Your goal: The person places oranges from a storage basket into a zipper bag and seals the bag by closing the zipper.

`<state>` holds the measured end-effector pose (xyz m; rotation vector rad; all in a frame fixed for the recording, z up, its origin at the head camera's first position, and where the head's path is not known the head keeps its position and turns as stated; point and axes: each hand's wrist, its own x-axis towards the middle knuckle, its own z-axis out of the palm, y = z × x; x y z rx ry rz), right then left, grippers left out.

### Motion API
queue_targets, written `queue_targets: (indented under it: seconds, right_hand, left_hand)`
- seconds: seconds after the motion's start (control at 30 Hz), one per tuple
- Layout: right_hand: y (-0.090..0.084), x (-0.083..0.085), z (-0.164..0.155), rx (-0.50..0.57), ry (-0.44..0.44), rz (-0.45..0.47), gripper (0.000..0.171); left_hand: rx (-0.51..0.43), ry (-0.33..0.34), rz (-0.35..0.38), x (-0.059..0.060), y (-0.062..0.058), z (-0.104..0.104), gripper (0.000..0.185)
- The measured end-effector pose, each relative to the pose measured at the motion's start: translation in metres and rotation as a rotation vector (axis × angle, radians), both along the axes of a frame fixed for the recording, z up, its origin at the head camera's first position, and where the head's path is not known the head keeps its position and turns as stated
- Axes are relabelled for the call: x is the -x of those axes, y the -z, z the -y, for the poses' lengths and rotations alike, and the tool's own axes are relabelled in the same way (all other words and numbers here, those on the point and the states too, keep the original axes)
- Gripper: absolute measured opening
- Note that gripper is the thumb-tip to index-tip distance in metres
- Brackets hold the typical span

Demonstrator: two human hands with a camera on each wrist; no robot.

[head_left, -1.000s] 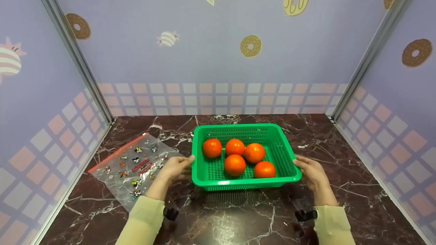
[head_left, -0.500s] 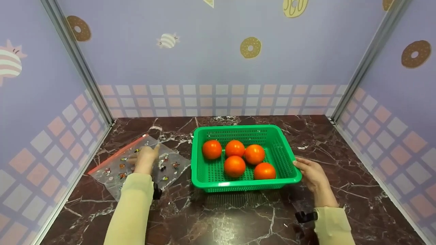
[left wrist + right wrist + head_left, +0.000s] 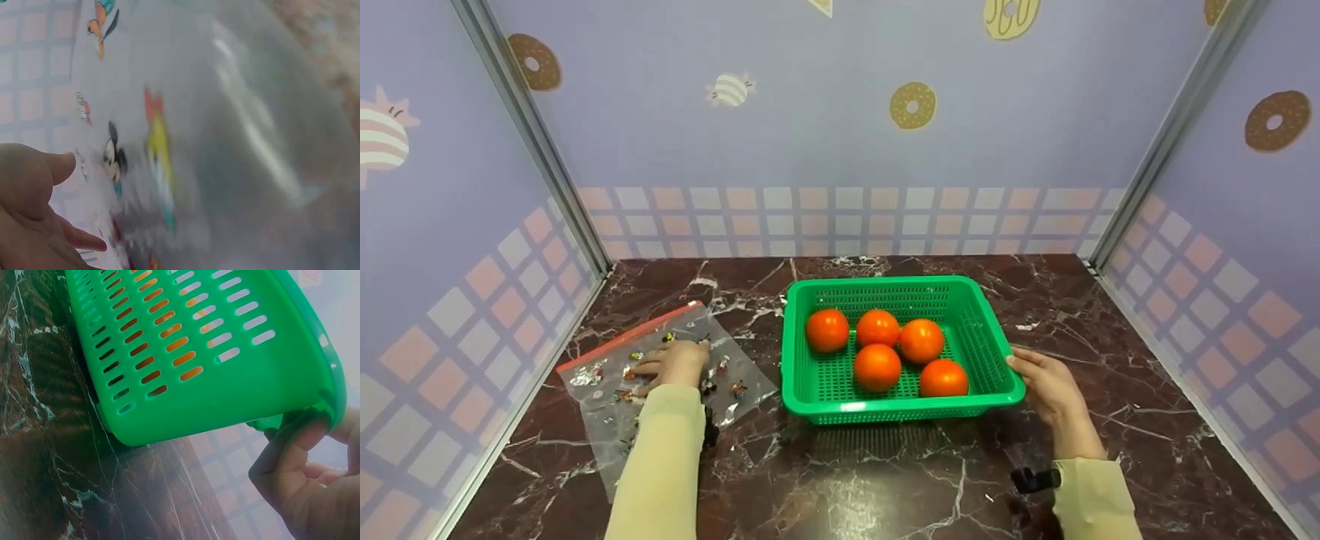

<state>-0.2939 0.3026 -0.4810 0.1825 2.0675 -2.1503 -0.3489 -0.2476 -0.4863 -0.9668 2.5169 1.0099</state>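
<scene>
On the left side of the dark marble surface (image 3: 885,480) lay a clear zip bag (image 3: 607,405) with small cartoon prints and a red strip along its far edge. The left hand (image 3: 673,363) rested on top of this bag, palm down, with the fingers stretched out toward the left. In the left wrist view the bag (image 3: 225,124) filled almost all the picture, and only the thumb and the palm of the left hand (image 3: 28,214) showed at the lower corner. The fingers looked relaxed and not closed around the plastic, so I judged that the hand only pressed or touched the bag and did not yet have a real hold of it.

To the right of the bag, near the middle of the surface, stood a green basket (image 3: 802,390) with five tomatoes (image 3: 877,366) inside, close together. The right hand (image 3: 1050,390) was at the right rim of the basket. In the right wrist view the fingers (image 3: 292,450) curled under the rim of the basket (image 3: 214,382), so this hand held it.

The step in hand seemed to be the taking of the bag, while the basket was kept steady. The next move would probably call for pinching one edge of the thin plastic, near the red strip, because a flat bag is hard to lift from a smooth surface.
</scene>
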Motion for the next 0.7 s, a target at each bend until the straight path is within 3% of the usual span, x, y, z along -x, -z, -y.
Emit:
queue_targets:
  seconds: [0.17,0.3,0.57,0.7]
  right_hand:
    - [0.001,0.000,-0.001,0.007,-0.011,0.002,0.065]
    - [0.001,0.000,-0.001,0.002,-0.010,0.005,0.065]
    - [0.000,-0.001,0.000,0.013,-0.007,-0.001,0.066]
    - [0.000,-0.001,0.000,0.014,-0.004,-0.006,0.066]
  left_hand:
    - [0.053,0.062,-0.031,0.001,0.015,-0.001,0.093]
    - [0.082,0.145,-0.022,-0.001,0.018,0.001,0.094]
    - [0.077,0.307,0.059,-0.007,-0.001,0.006,0.095]
    - [0.130,0.407,0.080,-0.008,-0.010,0.007,0.095]
